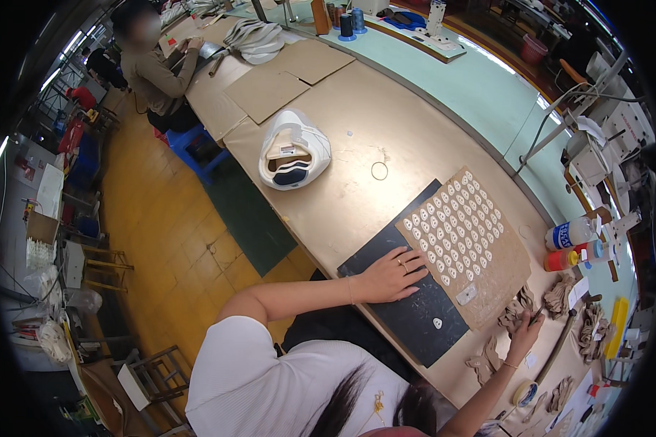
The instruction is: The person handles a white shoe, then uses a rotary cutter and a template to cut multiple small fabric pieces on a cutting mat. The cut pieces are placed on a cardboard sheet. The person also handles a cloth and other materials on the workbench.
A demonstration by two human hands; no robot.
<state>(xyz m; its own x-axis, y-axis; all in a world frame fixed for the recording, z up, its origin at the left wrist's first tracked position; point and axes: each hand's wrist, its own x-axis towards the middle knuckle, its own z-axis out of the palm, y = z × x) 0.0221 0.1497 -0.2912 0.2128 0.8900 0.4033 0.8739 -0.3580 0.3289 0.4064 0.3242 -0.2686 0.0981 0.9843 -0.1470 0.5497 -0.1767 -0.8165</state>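
my right hand (523, 331) pinches a thin tool beside the tan pieces (514, 315). my left hand (395, 274) lies flat, fingers apart, on the dark mat (408, 320), touching the cardboard sheet (481, 255), mostly filled with white cutouts (455, 218); one cutout (438, 323) waits on the mat.

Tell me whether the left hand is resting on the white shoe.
No: the left hand lies flat on the dark mat, well apart from the white shoe.

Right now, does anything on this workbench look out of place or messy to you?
Mostly tidy. One small white piece lies alone on the dark mat, apart from the neat rows on the cardboard sheet. The left hand rests flat on the mat; the right hand is among loose tan scraps.
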